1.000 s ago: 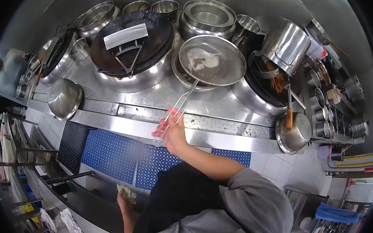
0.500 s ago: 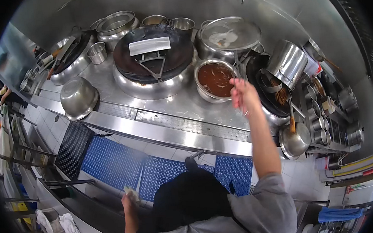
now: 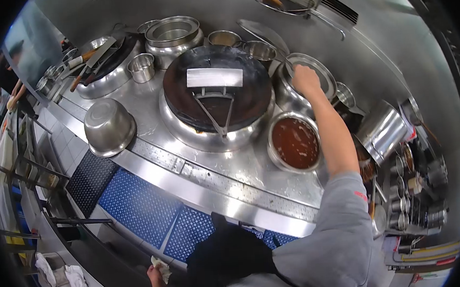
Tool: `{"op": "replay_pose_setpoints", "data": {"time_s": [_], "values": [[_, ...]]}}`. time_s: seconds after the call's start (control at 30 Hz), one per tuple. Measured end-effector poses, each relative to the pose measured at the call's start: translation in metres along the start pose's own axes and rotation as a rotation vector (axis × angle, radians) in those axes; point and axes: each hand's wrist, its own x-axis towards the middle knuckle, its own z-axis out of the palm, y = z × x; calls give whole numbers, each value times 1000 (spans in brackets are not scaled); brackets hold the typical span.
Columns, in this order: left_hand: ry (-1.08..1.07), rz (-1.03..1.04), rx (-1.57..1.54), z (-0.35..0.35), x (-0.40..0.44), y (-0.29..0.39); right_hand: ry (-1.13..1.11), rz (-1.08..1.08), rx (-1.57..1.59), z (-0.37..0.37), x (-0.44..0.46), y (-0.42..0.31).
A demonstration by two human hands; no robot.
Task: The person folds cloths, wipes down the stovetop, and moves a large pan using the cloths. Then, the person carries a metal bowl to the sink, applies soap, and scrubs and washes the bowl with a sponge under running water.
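Note:
My right hand (image 3: pixel 306 80) is closed on the thin handle of a wide round strainer (image 3: pixel 264 34), which is tilted up on its edge; its mesh is hard to make out. Below the hand is a wide-rimmed steel pot (image 3: pixel 289 92), partly hidden by it. Nearer to me, a steel bowl (image 3: pixel 272 155) of red-brown sauce (image 3: pixel 295 143) with pale bits floating in it stands beside my forearm. Low at my left side, my left hand (image 3: pixel 155 276) grips a crumpled pale cloth (image 3: pixel 163 267).
A dark wok (image 3: pixel 176 96) sits mid-stove, with a forked metal piece and flat plate (image 3: pixel 215 78) over it. An upturned steel pot (image 3: pixel 108 125) lies near the left front edge. Another strainer (image 3: pixel 297 4) hangs on the wall. Another person (image 3: pixel 9 73) stands at far left.
My right hand has moved forward from beside the sauce bowl to the strainer's handle. The strainer has gone from lying over the pot to standing tilted. The camera view has shifted.

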Motion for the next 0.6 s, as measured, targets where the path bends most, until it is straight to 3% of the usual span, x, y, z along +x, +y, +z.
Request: {"op": "replay_pose_setpoints", "data": {"time_s": [0.17,0.27,0.37,0.5,0.6], "values": [[-30,52,8,11,-36,30,-23,-153,-45,41,107,-50],[-16,86,-12,13,-53,46,-57,-211,-114,17,142,-66],[24,127,-154,28,-79,59,-37,-175,-88,50,139,-63],[-8,49,-56,17,-64,42,46,-234,-163,52,129,-42],[-162,74,-64,19,-57,41,73,-176,-165,24,66,-14]]}}
